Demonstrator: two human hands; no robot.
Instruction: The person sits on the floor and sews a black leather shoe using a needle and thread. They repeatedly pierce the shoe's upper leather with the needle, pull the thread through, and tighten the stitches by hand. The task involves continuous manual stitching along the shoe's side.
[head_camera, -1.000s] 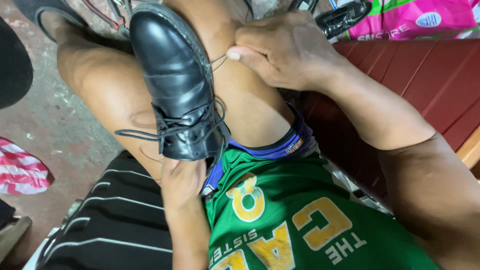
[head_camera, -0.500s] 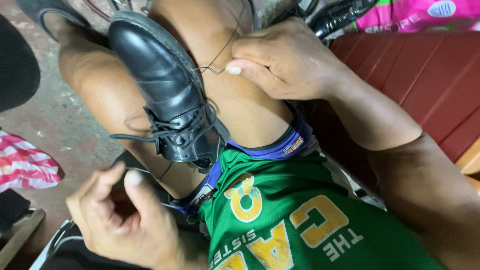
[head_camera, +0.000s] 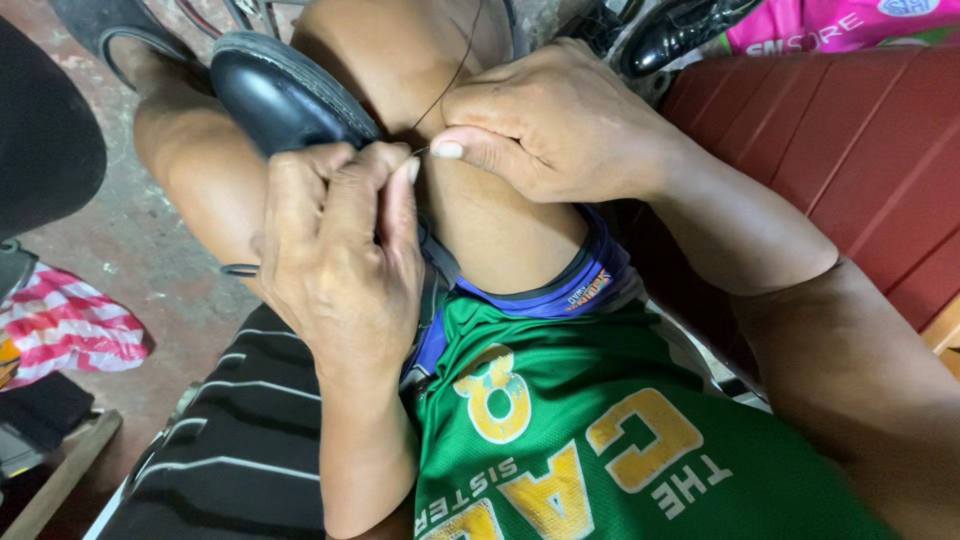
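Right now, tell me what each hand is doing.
Left hand: closed, fingertips pinching the thin dark thread beside the black leather shoe.
Right hand: closed, thumb and forefinger pinching the same thread.

Left hand (head_camera: 335, 265) hides the black shoe's (head_camera: 285, 100) lacing and heel; only the toe shows. Thin thread (head_camera: 455, 70) runs off the far edge, its pinched end too fine to resolve. Second black shoe (head_camera: 680, 25), far right, is cropped
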